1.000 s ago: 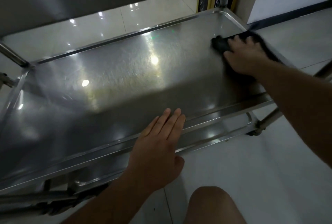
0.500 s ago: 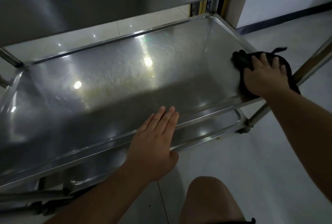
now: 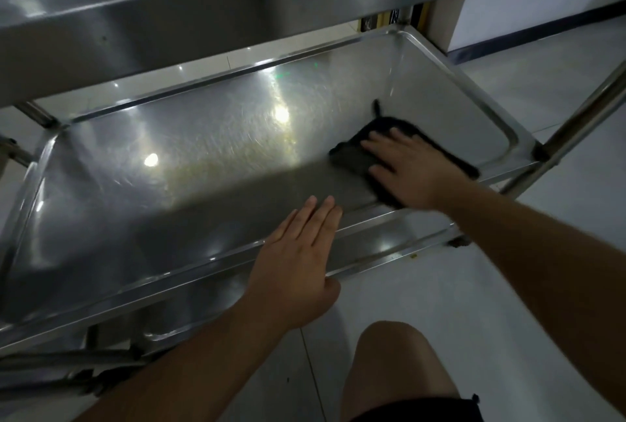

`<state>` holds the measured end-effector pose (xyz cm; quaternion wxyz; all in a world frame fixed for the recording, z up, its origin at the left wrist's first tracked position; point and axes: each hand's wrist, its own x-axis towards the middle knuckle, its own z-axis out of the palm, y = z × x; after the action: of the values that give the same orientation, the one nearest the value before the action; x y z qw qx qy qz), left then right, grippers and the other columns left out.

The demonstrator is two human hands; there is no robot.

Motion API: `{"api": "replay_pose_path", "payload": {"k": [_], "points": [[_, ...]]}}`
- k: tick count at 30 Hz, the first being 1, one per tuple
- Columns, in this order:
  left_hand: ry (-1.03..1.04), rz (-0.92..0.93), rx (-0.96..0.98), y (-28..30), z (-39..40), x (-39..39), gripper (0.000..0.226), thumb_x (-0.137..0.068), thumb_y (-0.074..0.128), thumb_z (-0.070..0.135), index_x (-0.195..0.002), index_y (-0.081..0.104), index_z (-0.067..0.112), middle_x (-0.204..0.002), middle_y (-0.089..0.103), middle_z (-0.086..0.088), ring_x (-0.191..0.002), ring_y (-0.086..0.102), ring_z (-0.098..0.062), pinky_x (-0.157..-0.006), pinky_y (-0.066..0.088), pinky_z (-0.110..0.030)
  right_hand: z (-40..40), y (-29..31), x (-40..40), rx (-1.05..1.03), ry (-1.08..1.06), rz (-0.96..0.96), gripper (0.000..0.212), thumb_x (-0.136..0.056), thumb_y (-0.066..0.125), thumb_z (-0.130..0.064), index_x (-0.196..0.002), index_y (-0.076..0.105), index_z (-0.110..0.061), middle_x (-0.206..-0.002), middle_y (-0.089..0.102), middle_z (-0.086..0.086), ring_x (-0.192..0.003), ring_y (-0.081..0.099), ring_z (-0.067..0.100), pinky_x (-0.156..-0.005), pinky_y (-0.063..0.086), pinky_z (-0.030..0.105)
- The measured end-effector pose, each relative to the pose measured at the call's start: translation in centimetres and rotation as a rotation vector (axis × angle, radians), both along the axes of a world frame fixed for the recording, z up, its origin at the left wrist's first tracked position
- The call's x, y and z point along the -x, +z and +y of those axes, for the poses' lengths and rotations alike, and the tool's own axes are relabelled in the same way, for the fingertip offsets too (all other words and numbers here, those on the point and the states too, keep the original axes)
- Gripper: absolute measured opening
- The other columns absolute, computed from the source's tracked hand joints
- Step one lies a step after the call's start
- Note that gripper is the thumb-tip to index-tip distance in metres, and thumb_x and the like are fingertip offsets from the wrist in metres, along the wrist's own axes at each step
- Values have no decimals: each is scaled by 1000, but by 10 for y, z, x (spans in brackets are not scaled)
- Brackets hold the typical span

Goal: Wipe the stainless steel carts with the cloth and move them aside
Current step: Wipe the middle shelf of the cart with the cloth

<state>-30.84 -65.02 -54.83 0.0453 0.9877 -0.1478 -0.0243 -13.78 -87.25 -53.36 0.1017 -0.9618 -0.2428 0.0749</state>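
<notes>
A stainless steel cart fills the view; its lower shelf (image 3: 189, 157) is a shallow tray with a raised rim. A black cloth (image 3: 352, 157) lies flat on the right part of that shelf. My right hand (image 3: 410, 167) presses down on the cloth with its fingers spread and straight. My left hand (image 3: 298, 266) rests flat on the shelf's near rim, fingers together and pointing away from me. The cart's upper shelf (image 3: 203, 8) hangs over the far side.
A cart leg (image 3: 582, 117) rises at the right corner. Pale tiled floor (image 3: 508, 303) lies to the right and in front. My bare knee (image 3: 393, 364) is below the hands. A white wall with dark skirting (image 3: 542, 35) stands at the far right.
My right hand has slid the cloth from the shelf's right rim inward and toward the near side. My left hand stays on the near rim. The camera has tilted slightly.
</notes>
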Motion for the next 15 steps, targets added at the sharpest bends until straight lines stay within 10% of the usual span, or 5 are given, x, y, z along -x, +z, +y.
{"api": "replay_pose_path", "payload": {"k": [7, 15], "points": [[27, 22, 43, -3, -2, -1, 103, -87, 49, 45, -169, -9, 23, -175, -20, 7, -158, -27, -11, -128, -16, -32, -79, -3, -72, 42, -513, 50, 64, -107, 26, -48, -166, 15, -27, -175, 7, -2, -160, 0, 34, -128, 0, 55], [11, -16, 93, -6, -1, -3, 107, -75, 66, 41, -168, 22, 14, -177, 16, -4, -164, 6, -23, -132, 10, -40, 115, 6, -64, -5, -139, 23, 63, -109, 28, -48, -166, 18, -24, -175, 9, -3, -160, 5, 32, -128, 4, 51]]}}
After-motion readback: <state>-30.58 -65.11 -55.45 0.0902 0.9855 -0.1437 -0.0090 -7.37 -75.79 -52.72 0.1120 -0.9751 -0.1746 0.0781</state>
